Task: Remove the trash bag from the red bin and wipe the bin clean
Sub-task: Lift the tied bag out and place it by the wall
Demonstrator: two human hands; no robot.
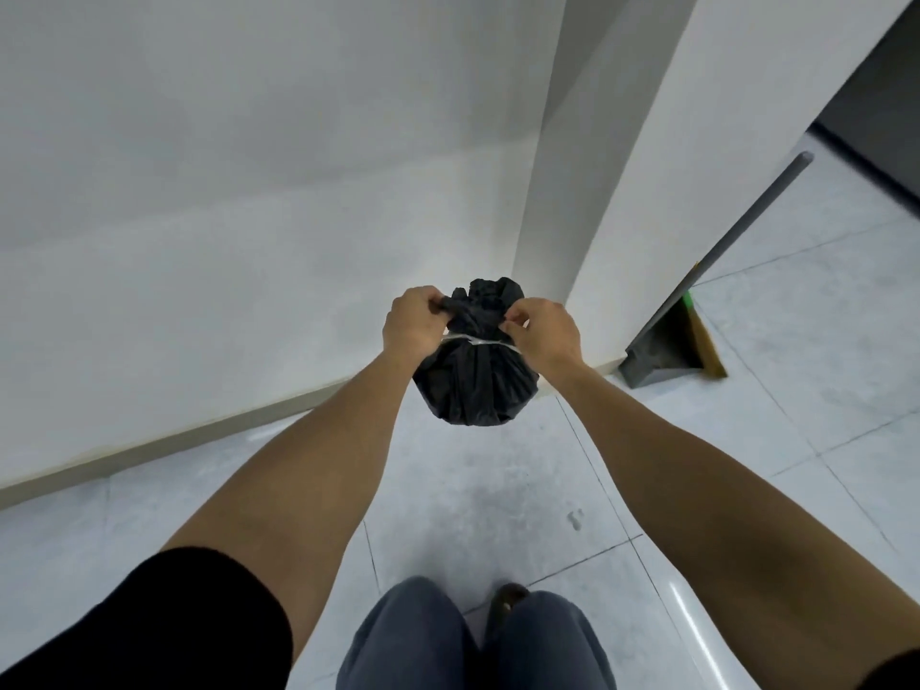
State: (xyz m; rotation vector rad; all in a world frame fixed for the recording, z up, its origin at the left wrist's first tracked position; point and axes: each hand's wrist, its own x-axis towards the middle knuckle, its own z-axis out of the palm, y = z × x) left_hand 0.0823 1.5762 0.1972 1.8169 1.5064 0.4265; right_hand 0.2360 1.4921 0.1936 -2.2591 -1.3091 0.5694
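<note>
A small black trash bag (475,381) hangs in the air above the floor, bunched at its neck, with a thin white drawstring (478,340) drawn around it. My left hand (410,323) grips the bag's gathered top on the left. My right hand (545,331) pinches the top and the string on the right. The red bin is not in view.
A white wall (224,216) with a grey skirting runs along the left, meeting a white pillar (612,191) behind the bag. A grey dustpan (662,348) and a broom with a long grey handle (747,216) lean against the pillar at right. The floor is pale tile (498,490).
</note>
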